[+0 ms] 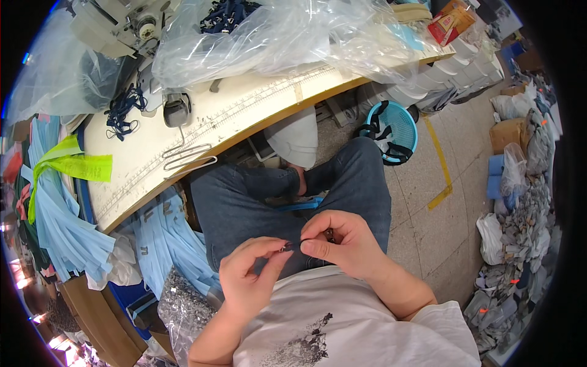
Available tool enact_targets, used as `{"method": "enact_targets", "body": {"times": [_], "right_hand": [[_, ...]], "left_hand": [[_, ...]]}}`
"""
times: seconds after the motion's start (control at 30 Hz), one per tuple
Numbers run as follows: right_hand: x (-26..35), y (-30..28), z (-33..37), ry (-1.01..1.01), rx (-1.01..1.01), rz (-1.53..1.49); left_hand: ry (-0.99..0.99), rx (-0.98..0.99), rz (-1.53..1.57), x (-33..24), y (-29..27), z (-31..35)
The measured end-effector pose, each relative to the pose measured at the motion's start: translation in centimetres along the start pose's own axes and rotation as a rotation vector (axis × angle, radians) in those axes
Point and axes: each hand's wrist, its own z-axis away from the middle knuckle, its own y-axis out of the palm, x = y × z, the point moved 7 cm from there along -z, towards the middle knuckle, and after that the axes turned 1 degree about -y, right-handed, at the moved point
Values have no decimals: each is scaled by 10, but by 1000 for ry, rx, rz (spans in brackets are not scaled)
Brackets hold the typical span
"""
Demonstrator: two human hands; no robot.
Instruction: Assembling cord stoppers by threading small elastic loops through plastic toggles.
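Over my lap, my left hand [252, 269] and my right hand [343, 246] are held close together with a small gap between their fingertips. A tiny shiny piece [284, 248] is pinched between the thumb and fingers of my left hand. My right thumb and forefinger press together on something small and dark, and another dark bit shows in the curl of those fingers. Both pieces are too small to name. Beneath the hands are my jeans [226, 214] and white shirt [367, 306].
A sewing machine [131, 27] stands on the ruler-marked table [244, 113]. Clear plastic bags [275, 49] and dark blue cords [125, 113] lie on top. Light blue strips [58, 208] hang at left. A blue basket [400, 125] stands on the floor; grey scraps [513, 275] pile up at right.
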Motion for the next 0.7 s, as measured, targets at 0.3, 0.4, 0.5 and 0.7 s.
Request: {"method": "enact_targets", "body": {"times": [0.3, 0.4, 0.5, 0.7], "right_hand": [[3, 2, 1, 81, 1, -64], [4, 1, 0, 26, 5, -41], [6, 2, 1, 49, 1, -45], [1, 4, 2, 125, 41, -137]], "left_hand": [[171, 71, -112, -17, 5, -9], [280, 85, -225, -26, 8, -10], [246, 85, -160, -22, 7, -5], [56, 131, 217, 1, 9, 10]]}}
